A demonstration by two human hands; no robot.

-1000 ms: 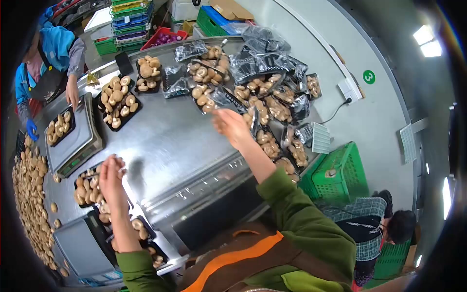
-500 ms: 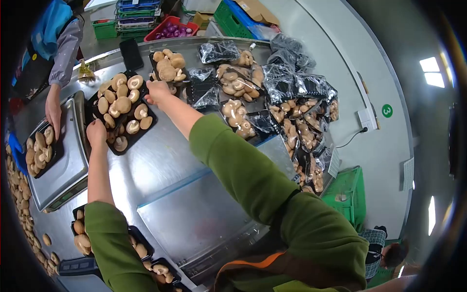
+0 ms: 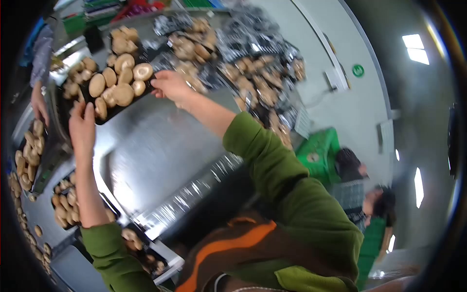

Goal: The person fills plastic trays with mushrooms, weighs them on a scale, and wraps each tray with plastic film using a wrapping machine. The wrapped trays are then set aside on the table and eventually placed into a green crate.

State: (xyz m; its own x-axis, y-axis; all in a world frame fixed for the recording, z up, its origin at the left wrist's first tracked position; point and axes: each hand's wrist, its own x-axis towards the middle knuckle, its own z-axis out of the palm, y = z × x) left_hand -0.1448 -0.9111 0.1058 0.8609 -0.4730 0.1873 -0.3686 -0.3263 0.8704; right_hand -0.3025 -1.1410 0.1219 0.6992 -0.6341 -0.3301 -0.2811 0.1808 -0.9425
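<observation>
Both my hands hold a black tray (image 3: 127, 108) of shiitake mushrooms (image 3: 123, 94), some cap up and some showing their pale undersides. At its left edge is my left hand (image 3: 82, 125), thumb raised beside the rim. My right hand (image 3: 169, 85) grips the right edge, fingers curled against it. The tray seems raised over the steel work surface (image 3: 155, 129); its underside is hidden. Just beyond it stands another filled tray, with mushrooms (image 3: 124, 40) heaped on it, and more mushrooms (image 3: 80, 73) lie to its left.
Film-wrapped mushroom packs (image 3: 262, 78) are piled at the right. A co-worker's hand (image 3: 40, 104) is at the far left, near a filled tray (image 3: 29, 155). Clear film (image 3: 194, 190) lies along the near edge. Green crates (image 3: 318, 151) and people (image 3: 360, 194) are at the right.
My hands have drawn the mushroom tray nearer and appear to have lifted it. The view has shifted. Clear film now shows along the near edge, where a flat plate was before.
</observation>
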